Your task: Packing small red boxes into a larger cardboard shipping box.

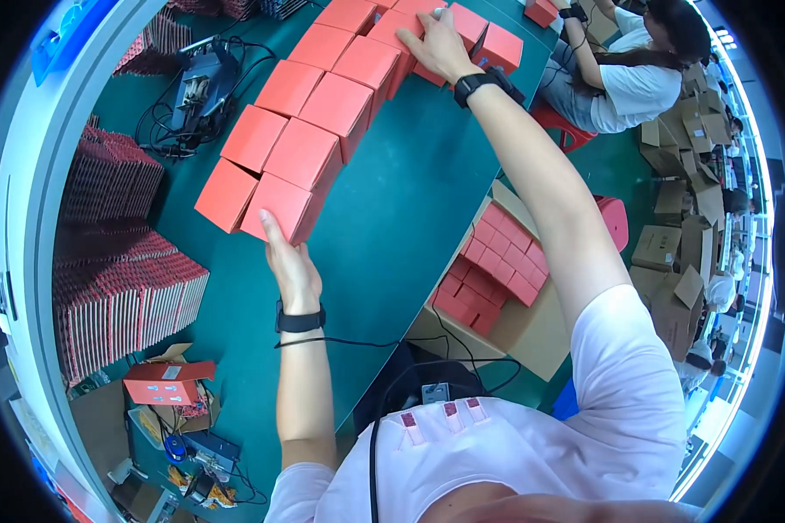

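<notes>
Red boxes (323,113), square lids, sit in a double row running diagonally across the green table (410,218), packed edge to edge, prob. so the whole line can be handled as one block.

Head view: left hand (292,270) is flat against the near end box (279,207), fingers (270,231) straight and together, pressed on its side face, not wrapped round it. Looks like a bracing hold at that end. Right hand (436,44) lies on the far end of the row, arm stretched out, fingers spread over a box top (410,26), palm down; no clamp on anything that I can see. Two hands at opposite ends, so the row is squeezed betw. them, I judge. Black wristband (300,320) on left wrist, another on the right.

A carton (532,322) beside the table, right of it, holds more red boxes packed in a grid. Stacks of flat red sheets (122,288) on the left. Another person (637,78) sits at the far end, w/ loose brown cartons (672,253) on the floor.
</notes>
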A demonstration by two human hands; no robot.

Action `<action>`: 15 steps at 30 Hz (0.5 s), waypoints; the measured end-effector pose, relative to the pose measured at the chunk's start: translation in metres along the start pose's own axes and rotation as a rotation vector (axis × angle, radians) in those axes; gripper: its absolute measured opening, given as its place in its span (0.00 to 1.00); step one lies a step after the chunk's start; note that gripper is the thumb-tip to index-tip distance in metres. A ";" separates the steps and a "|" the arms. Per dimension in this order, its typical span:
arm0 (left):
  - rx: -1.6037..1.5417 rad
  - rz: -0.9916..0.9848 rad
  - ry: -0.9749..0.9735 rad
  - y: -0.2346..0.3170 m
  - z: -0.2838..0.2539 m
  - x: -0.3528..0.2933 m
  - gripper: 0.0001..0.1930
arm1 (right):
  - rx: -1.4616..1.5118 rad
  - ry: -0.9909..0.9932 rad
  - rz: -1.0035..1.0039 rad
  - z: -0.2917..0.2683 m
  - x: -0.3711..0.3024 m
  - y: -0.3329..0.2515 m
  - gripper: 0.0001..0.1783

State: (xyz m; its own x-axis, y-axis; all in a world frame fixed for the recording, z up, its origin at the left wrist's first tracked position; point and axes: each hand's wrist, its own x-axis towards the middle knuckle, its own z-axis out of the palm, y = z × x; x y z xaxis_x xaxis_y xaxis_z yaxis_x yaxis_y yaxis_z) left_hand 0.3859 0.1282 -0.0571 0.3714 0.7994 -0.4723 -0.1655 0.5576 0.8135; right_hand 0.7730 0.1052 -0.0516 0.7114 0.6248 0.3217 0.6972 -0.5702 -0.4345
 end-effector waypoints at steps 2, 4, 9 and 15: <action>0.015 -0.023 -0.001 0.001 0.001 0.000 0.46 | -0.069 0.065 -0.114 -0.001 0.000 0.004 0.35; 0.037 -0.049 0.004 0.002 -0.003 -0.001 0.47 | -0.061 0.047 -0.148 -0.005 -0.003 -0.002 0.33; 0.081 -0.083 -0.100 0.008 -0.007 -0.003 0.47 | -0.151 0.077 -0.272 -0.009 -0.025 -0.017 0.31; 0.095 -0.078 -0.122 0.013 0.000 -0.009 0.47 | 0.217 0.275 0.004 0.005 -0.026 -0.009 0.32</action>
State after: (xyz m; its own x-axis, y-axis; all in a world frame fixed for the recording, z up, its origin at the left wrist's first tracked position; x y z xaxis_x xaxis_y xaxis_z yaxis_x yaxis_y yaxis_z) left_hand 0.3801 0.1284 -0.0424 0.4887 0.7185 -0.4950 -0.0467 0.5881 0.8075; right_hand 0.7480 0.0962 -0.0602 0.7316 0.4387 0.5219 0.6807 -0.4271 -0.5952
